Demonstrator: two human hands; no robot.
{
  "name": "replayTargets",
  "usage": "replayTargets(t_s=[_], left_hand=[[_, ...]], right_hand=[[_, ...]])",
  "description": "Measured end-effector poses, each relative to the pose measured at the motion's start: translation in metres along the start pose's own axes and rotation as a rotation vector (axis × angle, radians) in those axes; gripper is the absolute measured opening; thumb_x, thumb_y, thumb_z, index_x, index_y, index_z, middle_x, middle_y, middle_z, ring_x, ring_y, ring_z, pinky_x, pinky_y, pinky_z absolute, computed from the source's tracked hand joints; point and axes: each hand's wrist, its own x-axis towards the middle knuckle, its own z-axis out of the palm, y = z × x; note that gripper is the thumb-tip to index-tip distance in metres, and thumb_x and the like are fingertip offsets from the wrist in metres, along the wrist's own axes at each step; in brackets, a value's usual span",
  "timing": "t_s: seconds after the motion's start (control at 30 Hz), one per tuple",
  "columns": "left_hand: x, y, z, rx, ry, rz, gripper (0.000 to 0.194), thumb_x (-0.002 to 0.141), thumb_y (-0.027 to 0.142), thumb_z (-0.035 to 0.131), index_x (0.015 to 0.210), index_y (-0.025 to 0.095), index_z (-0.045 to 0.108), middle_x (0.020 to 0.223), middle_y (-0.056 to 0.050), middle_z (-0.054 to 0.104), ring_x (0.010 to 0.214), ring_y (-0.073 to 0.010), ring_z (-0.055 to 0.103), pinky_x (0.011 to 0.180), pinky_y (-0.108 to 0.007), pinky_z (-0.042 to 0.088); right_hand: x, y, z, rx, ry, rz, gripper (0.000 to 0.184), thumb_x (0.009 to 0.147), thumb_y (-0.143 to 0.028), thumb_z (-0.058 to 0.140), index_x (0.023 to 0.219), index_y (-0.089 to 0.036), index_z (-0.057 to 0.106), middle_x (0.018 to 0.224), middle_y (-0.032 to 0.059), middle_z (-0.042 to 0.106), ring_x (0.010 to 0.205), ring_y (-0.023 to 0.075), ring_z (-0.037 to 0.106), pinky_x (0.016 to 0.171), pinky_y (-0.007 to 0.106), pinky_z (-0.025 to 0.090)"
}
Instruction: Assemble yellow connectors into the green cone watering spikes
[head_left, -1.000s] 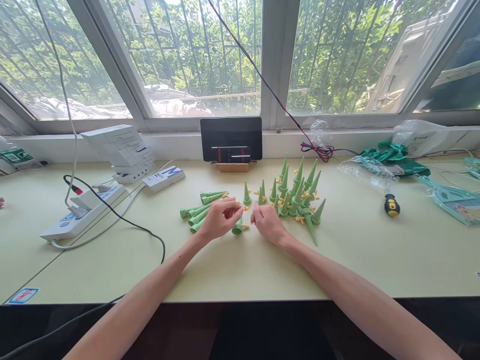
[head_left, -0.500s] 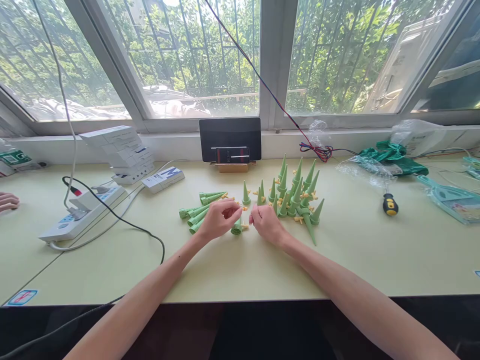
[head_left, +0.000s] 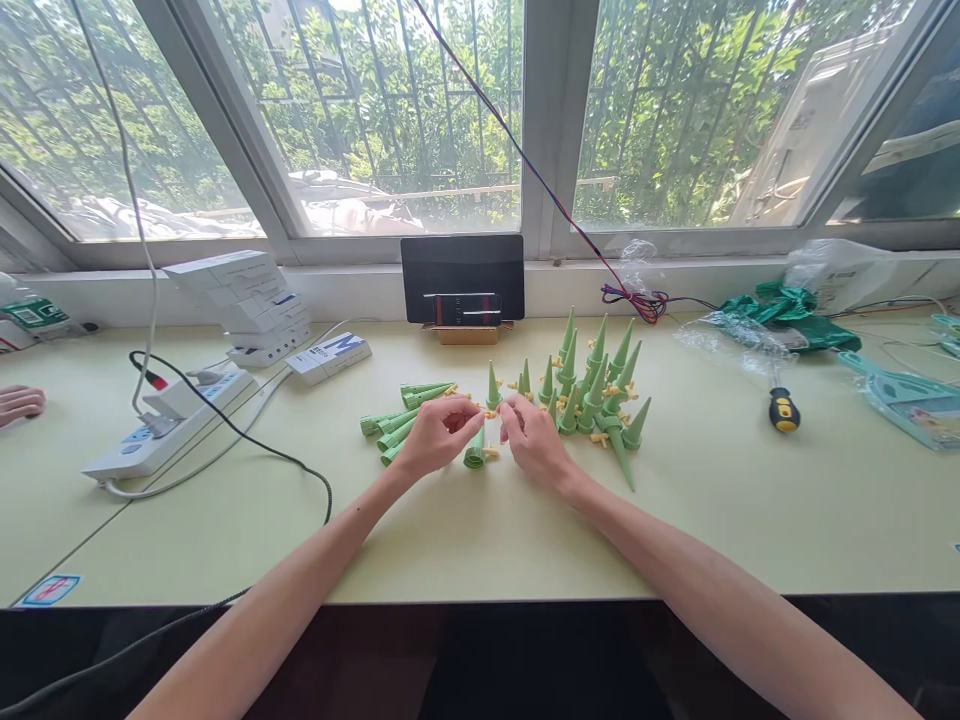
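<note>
My left hand [head_left: 441, 437] is in a pinch, with a small yellow-orange valve piece [head_left: 490, 413] at its fingertips. My right hand [head_left: 535, 440], fingers curled together, is just right of that piece; what it holds, if anything, is hidden. Under my left hand lies a green watering spike [head_left: 474, 457] with its open end toward me. Several more green spikes [head_left: 393, 438] lie left of that hand. Beyond my fingertips one green spike [head_left: 493, 384] stands upright. Right of my right hand, several upright spikes [head_left: 592, 390] with yellow valves form a cluster, and one spike [head_left: 619, 455] lies tilted among them.
A phone [head_left: 469, 309] rests on a stand before a dark tablet [head_left: 461, 262] at the back. Left are a power strip [head_left: 169, 425], cables, stacked white boxes [head_left: 240, 300] and another person's hand [head_left: 21, 403]. A screwdriver [head_left: 784, 410] and green plastic bag [head_left: 780, 315] lie right.
My right hand's fingers have lifted slightly and come closer to the small valve piece at my left fingertips. The whole view has shifted a little; the spikes lie as before.
</note>
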Motion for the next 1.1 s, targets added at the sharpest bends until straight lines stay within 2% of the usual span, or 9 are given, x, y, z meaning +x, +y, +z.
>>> replayTargets(t_s=[0.13,0.27,0.5,0.73,1.1], left_hand=[[0.0004,0.0014,-0.0002,0.024,-0.022,0.019,0.025,0.089,0.033,0.059,0.074,0.015,0.068,0.068,-0.003,0.06,0.058,-0.0119,0.05,0.05,-0.024,0.04],[0.0009,0.001,-0.0004,0.055,-0.046,0.026,0.026,0.09,0.035,0.059,0.075,0.015,0.069,0.067,-0.003,0.06,0.057,-0.0114,0.048,0.05,-0.024,0.037],[0.0004,0.0005,-0.0009,0.096,-0.065,0.021,0.028,0.091,0.037,0.058,0.078,0.016,0.069,0.068,-0.002,0.06,0.055,-0.0104,0.045,0.049,-0.024,0.035],[0.0009,0.0016,-0.0015,0.272,-0.036,0.102,0.02,0.089,0.033,0.058,0.077,0.018,0.064,0.053,0.005,0.048,0.047,-0.0084,0.034,0.05,-0.023,0.033],[-0.0017,-0.0077,0.0008,0.419,-0.164,0.102,0.021,0.084,0.04,0.062,0.078,0.02,0.066,0.053,0.006,0.053,0.047,-0.0084,0.043,0.054,-0.023,0.034]], right_hand=[[-0.0007,-0.0004,-0.0007,0.054,-0.042,-0.029,0.028,0.097,-0.043,0.043,0.101,-0.02,0.059,0.083,0.0032,0.067,0.059,0.0132,0.059,0.056,0.024,0.045],[-0.0011,-0.0007,-0.0005,0.078,-0.076,-0.061,0.028,0.097,-0.042,0.046,0.097,-0.019,0.062,0.096,0.0055,0.068,0.063,0.0126,0.06,0.058,0.024,0.047],[-0.0006,0.0016,-0.0011,0.119,-0.079,-0.048,0.024,0.095,-0.04,0.05,0.089,-0.018,0.059,0.087,0.0024,0.064,0.053,0.0099,0.054,0.053,0.024,0.044],[-0.0004,0.0017,-0.0018,0.1,-0.006,-0.03,0.029,0.095,-0.045,0.049,0.084,-0.02,0.056,0.079,0.0015,0.062,0.052,0.0107,0.053,0.051,0.024,0.043],[-0.0014,0.0015,-0.0016,0.106,0.048,-0.038,0.029,0.095,-0.048,0.047,0.087,-0.021,0.054,0.072,0.0003,0.059,0.048,0.0117,0.052,0.05,0.025,0.042]])
